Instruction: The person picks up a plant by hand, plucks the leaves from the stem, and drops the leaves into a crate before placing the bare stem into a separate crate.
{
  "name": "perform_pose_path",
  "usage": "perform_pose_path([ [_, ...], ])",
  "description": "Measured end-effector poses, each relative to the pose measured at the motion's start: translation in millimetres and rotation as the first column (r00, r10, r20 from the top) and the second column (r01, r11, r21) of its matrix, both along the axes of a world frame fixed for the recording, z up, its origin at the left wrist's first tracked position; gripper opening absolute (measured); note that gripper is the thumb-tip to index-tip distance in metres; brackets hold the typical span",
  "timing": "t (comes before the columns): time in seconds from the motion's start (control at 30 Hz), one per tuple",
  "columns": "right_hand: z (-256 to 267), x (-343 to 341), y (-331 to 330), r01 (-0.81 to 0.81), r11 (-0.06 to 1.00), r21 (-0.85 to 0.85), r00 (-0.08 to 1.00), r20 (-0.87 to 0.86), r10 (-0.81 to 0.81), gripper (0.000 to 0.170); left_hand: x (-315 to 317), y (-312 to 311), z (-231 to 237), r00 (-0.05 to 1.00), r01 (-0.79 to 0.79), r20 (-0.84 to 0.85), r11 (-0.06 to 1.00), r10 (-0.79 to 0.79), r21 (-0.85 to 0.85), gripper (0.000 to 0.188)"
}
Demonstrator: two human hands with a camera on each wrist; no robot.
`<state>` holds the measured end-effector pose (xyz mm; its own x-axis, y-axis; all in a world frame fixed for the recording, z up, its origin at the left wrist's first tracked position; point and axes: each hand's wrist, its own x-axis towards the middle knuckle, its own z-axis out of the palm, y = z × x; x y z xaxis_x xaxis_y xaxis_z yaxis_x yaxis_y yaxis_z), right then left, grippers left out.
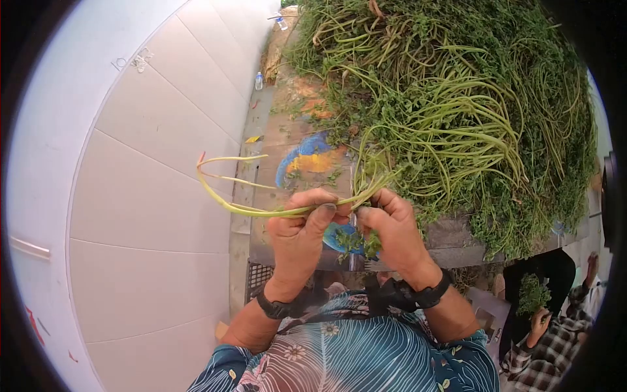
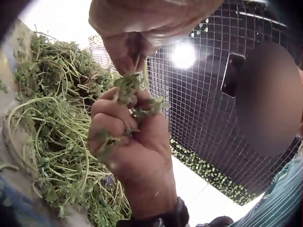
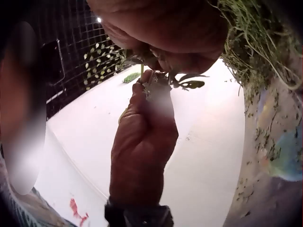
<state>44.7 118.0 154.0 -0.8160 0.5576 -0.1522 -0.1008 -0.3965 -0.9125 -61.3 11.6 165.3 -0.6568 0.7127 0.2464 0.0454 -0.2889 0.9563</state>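
Observation:
In the head view, my left hand (image 1: 297, 238) pinches a small bunch of long green stems (image 1: 261, 212); their reddish ends point left. Beside it, my right hand (image 1: 398, 235) pinches the leafy end, with green leaves (image 1: 372, 245) below the fingers. In the left wrist view, my right hand (image 2: 135, 137) has curled fingers around leafy sprigs (image 2: 128, 87), close under my left hand (image 2: 151, 23). The right wrist view has my left hand (image 3: 144, 137) holding its part just below my right hand (image 3: 165, 28); the fingertips are partly hidden.
A large heap of leafy stems (image 1: 457, 130) covers the right of the painted table (image 1: 294, 137). A pale panelled wall (image 1: 157, 196) stands at left, with a plastic bottle (image 1: 258, 81) near it. Another person in a checked shirt (image 1: 548, 356) holds greens at lower right.

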Motion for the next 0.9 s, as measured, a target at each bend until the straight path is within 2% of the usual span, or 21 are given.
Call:
perform_pose_path([
  [0.13,-10,9,10,0.017,0.938,-0.347,1.0,0.006,-0.016,0.012,-6,-2,5,0.998,-0.06,0.033,0.998,0.06,-0.004,0.019],
  [0.23,-8,28,12,-0.13,0.976,-0.172,0.989,-0.086,0.117,0.013,-20,-3,8,0.994,-0.091,0.058,0.996,0.092,-0.015,0.02],
  [0.33,-7,46,25,-0.017,0.971,-0.238,0.991,-0.135,-0.016,0.018,-25,-5,10,0.993,-0.09,0.076,0.995,0.093,-0.035,0.02],
  [0.37,-6,50,34,-0.02,0.972,-0.234,0.977,-0.212,-0.031,0.023,-26,-6,11,0.992,-0.085,0.09,0.996,0.088,-0.04,0.02],
  [0.47,9,53,51,0.034,0.981,-0.191,0.983,-0.172,-0.068,0.024,-23,-6,13,0.991,-0.036,0.127,0.997,0.045,-0.068,0.021],
  [0.5,11,46,53,0.082,0.997,0.006,0.997,-0.009,-0.082,0.019,-22,-4,14,0.99,-0.014,0.136,0.997,0.023,-0.073,0.021],
  [0.53,17,39,54,0.036,0.954,0.298,0.999,-0.002,-0.037,0.017,-20,-2,15,0.989,0.009,0.145,0.997,0.003,-0.082,0.021],
  [0.57,25,31,52,-0.015,0.828,0.561,1.0,0.019,0.006,0.015,-19,-1,16,0.988,0.03,0.154,0.995,-0.015,-0.093,0.021],
  [0.6,29,24,50,-0.068,0.632,0.772,0.998,0.053,0.043,0.014,-18,-1,17,0.986,0.048,0.162,0.993,-0.03,-0.107,0.021],
  [0.7,24,6,42,-0.098,0.391,0.915,0.988,0.042,0.148,0.016,-15,0,21,0.978,0.06,0.202,0.994,-0.042,-0.086,0.026],
  [0.8,19,6,42,-0.21,0.281,0.937,0.975,0.18,0.127,0.018,-19,-2,21,0.974,0.045,0.224,0.996,-0.028,-0.072,0.026],
  [0.9,15,11,37,-0.214,0.3,0.93,0.976,0.192,0.102,0.014,-26,-8,19,0.973,0.016,0.23,0.995,0.007,-0.096,0.026],
])
